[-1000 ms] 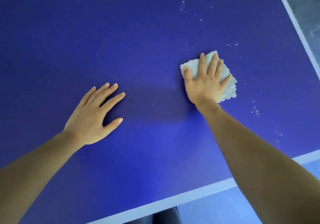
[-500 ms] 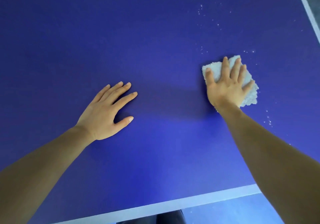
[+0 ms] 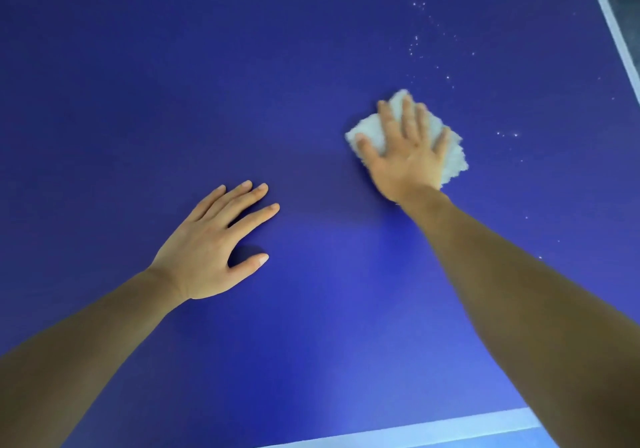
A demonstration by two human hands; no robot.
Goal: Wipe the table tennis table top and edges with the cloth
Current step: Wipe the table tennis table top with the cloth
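right hand flat, fingers spread, presses white cloth, right of centre | left hand released, flat on blue table top, lower left

Cloth middle hidden (edges blurred)

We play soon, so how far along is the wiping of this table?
Looks done: the blue top around the resting left hand shows no specks. In hand: the right hand presses the white cloth flat on the top. Left: white specks beyond and right of the cloth, and probably the white edge lines, which neither hand touches.
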